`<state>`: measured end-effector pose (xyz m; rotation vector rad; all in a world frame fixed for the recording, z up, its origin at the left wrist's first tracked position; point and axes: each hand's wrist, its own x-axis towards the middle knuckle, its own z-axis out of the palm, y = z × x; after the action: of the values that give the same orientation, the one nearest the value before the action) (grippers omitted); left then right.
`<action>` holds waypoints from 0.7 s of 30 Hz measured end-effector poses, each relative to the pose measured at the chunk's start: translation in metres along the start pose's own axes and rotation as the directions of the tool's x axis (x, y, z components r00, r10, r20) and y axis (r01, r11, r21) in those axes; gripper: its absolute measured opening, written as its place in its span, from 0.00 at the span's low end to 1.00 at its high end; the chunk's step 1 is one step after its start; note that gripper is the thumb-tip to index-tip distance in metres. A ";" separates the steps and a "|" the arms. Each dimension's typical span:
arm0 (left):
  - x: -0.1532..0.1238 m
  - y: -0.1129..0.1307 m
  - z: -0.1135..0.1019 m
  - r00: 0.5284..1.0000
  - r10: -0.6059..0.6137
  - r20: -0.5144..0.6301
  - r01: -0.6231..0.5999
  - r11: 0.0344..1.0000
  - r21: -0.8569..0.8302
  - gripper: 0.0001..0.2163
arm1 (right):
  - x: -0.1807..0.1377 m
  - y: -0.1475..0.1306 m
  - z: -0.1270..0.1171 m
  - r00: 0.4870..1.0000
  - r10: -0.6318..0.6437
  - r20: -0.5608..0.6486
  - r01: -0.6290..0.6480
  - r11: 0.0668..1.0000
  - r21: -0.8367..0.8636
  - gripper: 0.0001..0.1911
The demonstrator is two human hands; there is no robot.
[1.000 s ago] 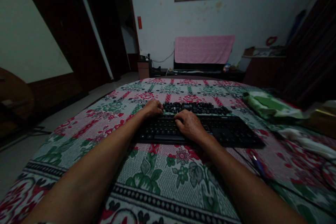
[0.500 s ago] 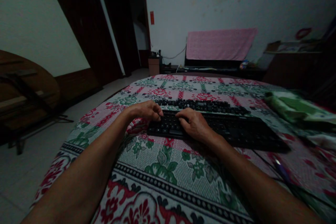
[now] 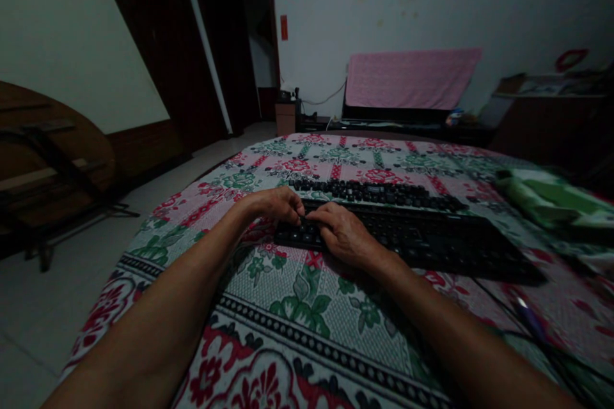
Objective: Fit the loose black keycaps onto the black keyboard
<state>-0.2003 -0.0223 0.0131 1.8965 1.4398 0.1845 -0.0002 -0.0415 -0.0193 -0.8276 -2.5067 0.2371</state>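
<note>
A black computer keyboard lies on the patterned tablecloth, running from mid-table toward the right. Over its left end, my left hand has its fingers curled and pinched, fingertips down at the keys. My right hand rests across the keyboard just to the right, with thumb and index finger drawn together beside the left fingertips. Anything held between the fingers is too small and dark to make out. Behind the keyboard, a long strip of loose black keycaps lies along the cloth.
A green and white cloth bundle sits at the table's right. A purple-handled tool and a black cable lie in front of the keyboard, near my right forearm. A pink towel hangs beyond the table.
My right hand has shifted left, so its fingertips now nearly meet those of my left hand over the keys. The view has turned slightly left.
</note>
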 end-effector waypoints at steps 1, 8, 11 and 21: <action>0.000 0.000 0.000 1.000 0.002 0.007 -0.002 1.000 -0.002 0.12 | 0.001 -0.001 0.000 1.000 -0.005 0.010 0.005 1.000 -0.005 0.18; -0.004 0.007 0.001 1.000 0.009 0.029 -0.007 0.998 -0.061 0.10 | 0.005 -0.005 0.001 0.997 -0.011 0.071 0.015 0.998 -0.057 0.20; -0.005 0.008 0.002 1.000 0.006 0.026 -0.003 0.996 -0.084 0.09 | 0.005 -0.004 0.003 0.998 -0.016 0.059 0.019 0.998 -0.058 0.19; -0.006 -0.001 -0.004 0.999 0.028 -0.024 -0.031 0.987 -0.159 0.12 | 0.014 0.001 0.007 0.997 0.053 -0.056 -0.050 0.997 0.055 0.13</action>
<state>-0.2053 -0.0255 0.0172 1.7909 1.3696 0.3265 -0.0127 -0.0327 -0.0203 -0.8656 -2.4175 0.2927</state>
